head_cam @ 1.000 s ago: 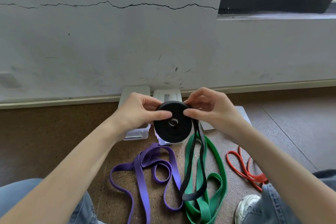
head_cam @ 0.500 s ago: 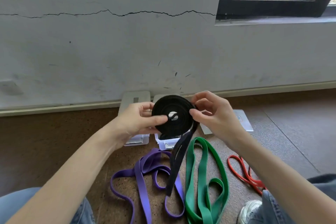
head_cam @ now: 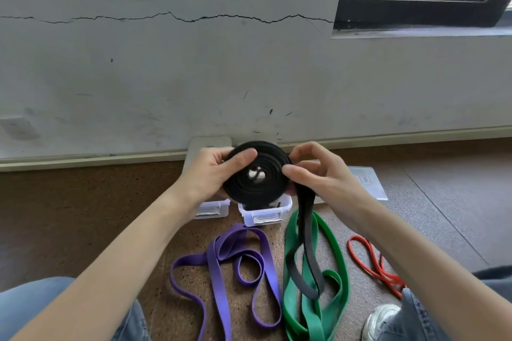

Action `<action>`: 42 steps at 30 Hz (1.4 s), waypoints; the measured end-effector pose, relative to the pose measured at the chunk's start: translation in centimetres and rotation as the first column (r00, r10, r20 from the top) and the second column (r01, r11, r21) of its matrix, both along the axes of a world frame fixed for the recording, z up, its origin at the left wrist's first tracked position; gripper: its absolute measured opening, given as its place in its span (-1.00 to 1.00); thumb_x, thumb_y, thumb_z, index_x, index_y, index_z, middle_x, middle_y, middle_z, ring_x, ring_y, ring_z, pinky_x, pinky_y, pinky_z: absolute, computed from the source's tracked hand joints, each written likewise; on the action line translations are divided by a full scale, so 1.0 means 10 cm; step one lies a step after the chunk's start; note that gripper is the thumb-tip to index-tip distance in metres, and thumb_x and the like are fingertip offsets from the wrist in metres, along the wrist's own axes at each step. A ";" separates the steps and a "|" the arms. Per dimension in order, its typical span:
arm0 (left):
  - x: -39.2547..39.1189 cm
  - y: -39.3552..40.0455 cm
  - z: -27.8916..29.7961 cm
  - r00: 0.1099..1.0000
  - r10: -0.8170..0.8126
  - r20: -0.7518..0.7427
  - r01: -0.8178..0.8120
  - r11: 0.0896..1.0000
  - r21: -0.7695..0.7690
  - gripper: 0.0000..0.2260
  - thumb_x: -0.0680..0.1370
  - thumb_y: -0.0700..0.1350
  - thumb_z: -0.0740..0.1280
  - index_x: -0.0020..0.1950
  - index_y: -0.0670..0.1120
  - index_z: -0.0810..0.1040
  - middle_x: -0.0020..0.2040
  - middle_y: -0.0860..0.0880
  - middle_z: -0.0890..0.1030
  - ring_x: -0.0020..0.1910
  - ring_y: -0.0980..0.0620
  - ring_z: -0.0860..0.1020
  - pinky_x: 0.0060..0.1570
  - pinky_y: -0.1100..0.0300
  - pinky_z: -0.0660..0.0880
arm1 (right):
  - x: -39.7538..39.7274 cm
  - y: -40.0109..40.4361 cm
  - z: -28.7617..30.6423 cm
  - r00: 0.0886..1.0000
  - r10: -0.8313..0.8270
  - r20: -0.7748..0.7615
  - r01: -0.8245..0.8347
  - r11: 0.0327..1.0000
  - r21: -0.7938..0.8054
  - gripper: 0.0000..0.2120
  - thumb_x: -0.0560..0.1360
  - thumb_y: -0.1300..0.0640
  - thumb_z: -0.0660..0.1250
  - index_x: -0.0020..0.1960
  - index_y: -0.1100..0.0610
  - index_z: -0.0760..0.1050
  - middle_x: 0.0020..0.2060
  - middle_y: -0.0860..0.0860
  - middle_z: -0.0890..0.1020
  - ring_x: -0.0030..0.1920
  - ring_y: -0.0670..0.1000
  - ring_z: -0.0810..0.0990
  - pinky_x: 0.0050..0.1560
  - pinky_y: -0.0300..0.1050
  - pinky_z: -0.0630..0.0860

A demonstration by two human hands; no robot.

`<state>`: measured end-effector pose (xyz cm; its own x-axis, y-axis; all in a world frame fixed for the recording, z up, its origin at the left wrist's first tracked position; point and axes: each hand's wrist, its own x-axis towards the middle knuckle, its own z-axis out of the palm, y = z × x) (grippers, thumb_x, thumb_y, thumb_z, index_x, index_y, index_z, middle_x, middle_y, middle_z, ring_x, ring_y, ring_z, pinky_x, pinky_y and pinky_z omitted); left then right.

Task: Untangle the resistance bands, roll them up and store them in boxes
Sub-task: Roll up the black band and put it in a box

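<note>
Your left hand (head_cam: 213,171) and right hand (head_cam: 318,174) both grip the black band roll (head_cam: 256,171) above the open box (head_cam: 266,212); tail (head_cam: 304,252) hangs shorter than a second ago, rolling nearly done.

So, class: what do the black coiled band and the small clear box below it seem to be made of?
Black coiled resistance band: likely matte rubber or latex; it coils tightly and its tail hangs limp. Small clear latched box: probably translucent rigid plastic; its contents show dimly through.
</note>
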<state>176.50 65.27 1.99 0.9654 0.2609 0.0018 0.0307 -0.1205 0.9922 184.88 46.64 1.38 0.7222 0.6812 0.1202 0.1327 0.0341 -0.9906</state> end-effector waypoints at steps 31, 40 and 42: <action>0.14 -0.19 -0.19 0.944 0.311 0.112 -0.265 0.914 -0.309 -0.83 0.47 -0.05 0.36 0.05 0.00 0.52 0.01 -0.05 0.63 0.00 0.05 0.61 -0.12 0.23 0.56 | -0.21 0.24 -0.27 1.000 -0.024 0.008 0.025 0.992 -0.125 -0.73 0.48 0.20 0.36 0.13 0.08 0.37 -0.06 0.05 0.66 -0.17 0.05 0.70 -0.09 0.02 0.64; 0.05 0.05 -0.11 0.993 -0.058 0.099 0.040 0.982 0.182 -0.69 0.45 -0.05 0.40 0.16 0.14 0.49 0.06 0.14 0.58 0.03 0.23 0.55 -0.12 0.40 0.52 | -0.12 0.14 -0.17 0.973 0.123 0.195 -0.085 0.977 -0.196 -0.61 0.54 0.23 0.25 0.24 -0.16 0.34 -0.02 0.01 0.61 -0.08 -0.02 0.66 -0.02 -0.08 0.61; 0.04 0.04 -0.12 0.993 -0.042 0.110 0.025 0.988 0.155 -0.71 0.44 -0.08 0.42 0.13 0.11 0.53 0.03 0.12 0.61 0.01 0.23 0.56 -0.15 0.41 0.51 | -0.13 0.14 -0.15 0.966 0.135 0.223 -0.094 0.978 -0.186 -0.59 0.54 0.21 0.26 0.21 -0.25 0.31 -0.07 -0.06 0.61 -0.08 -0.07 0.65 -0.03 -0.08 0.61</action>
<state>176.87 65.69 0.81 0.9648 0.2168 0.1486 -0.0869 -0.2705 0.9588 183.60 48.03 -0.11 0.6042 0.7828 0.1488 0.3654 -0.1063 -0.9247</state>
